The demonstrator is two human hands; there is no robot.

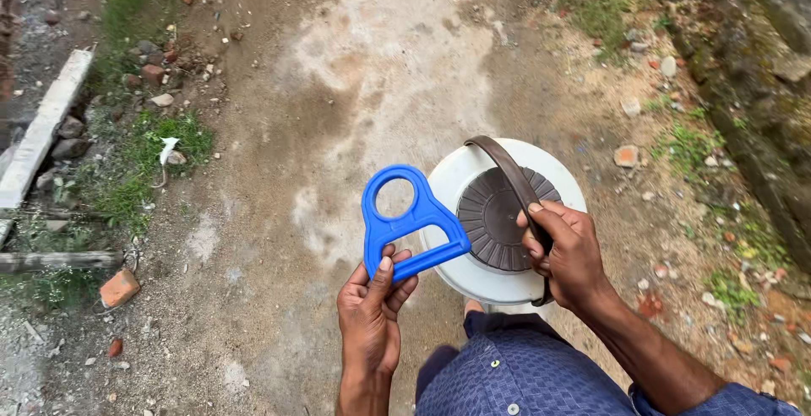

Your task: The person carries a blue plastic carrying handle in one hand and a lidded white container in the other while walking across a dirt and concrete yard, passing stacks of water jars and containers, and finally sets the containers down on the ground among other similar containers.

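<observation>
**Two hands, a blue carrier and a white container**

Over a dirt path (279, 129), head view: left hand (372, 315) pinches the lower bar of a blue plastic handle (408, 222), thumb on top, fingers curled under. Handle's ring end points up and away from that grip, its triangular loop just above the thumb. To the right of the grip, nearly touching the handle, sits a white round container (460, 181) w/ a dark ribbed lid (494, 217). Right hand (568, 251) is closed around a brown bail strap (507, 167) arching over the lid (strap runs up and left from the fingers). Blue patterned cloth (515, 369) lies below both wrists. Grass and stones (135, 163) lie well left of the left-hand grip.
</observation>
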